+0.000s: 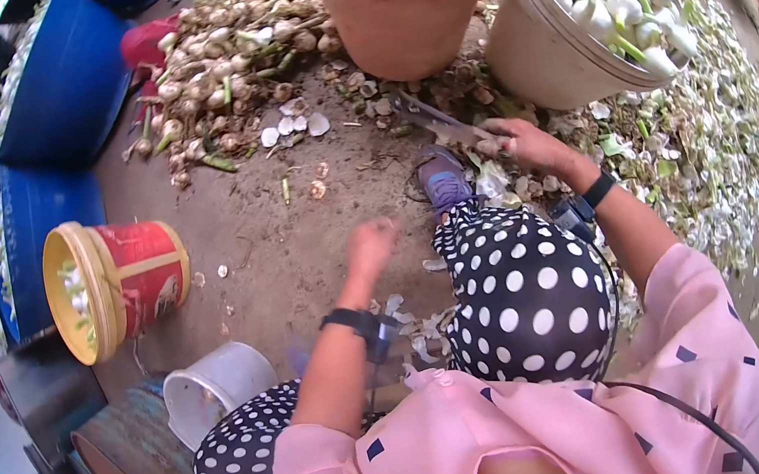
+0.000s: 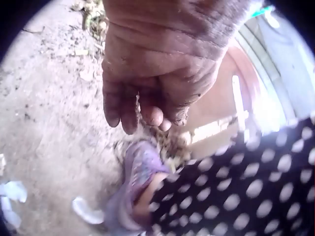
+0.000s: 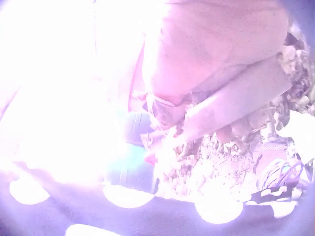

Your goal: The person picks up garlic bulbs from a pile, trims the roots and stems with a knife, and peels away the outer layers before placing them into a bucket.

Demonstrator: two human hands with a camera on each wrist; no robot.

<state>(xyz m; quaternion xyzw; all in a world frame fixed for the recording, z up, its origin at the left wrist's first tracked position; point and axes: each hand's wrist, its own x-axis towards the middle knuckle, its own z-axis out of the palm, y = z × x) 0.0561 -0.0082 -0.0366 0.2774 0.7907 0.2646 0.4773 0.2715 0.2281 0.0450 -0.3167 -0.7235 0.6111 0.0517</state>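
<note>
My right hand (image 1: 526, 146) grips a long-bladed knife (image 1: 440, 122), its blade pointing away over the floor just beyond the shoe (image 1: 442, 177). In the right wrist view the flat blade (image 3: 236, 101) shows below the fingers, though glare washes out much of that picture. My left hand (image 1: 372, 250) hangs over the bare floor left of the shoe, fingers loosely curled. Seen from the left wrist, the left hand (image 2: 162, 64) has its fingertips bent inward above the shoe (image 2: 140, 172), and no object shows in its grasp.
A heap of untrimmed garlic (image 1: 235, 49) lies ahead. Beyond the knife stand an orange bucket (image 1: 412, 18) and a pale bucket (image 1: 524, 49) full of trimmed bulbs. Peelings (image 1: 703, 170) cover the right side. At left are a yellow bucket (image 1: 94, 287), a white bucket (image 1: 249, 361) and blue tubs (image 1: 58, 80).
</note>
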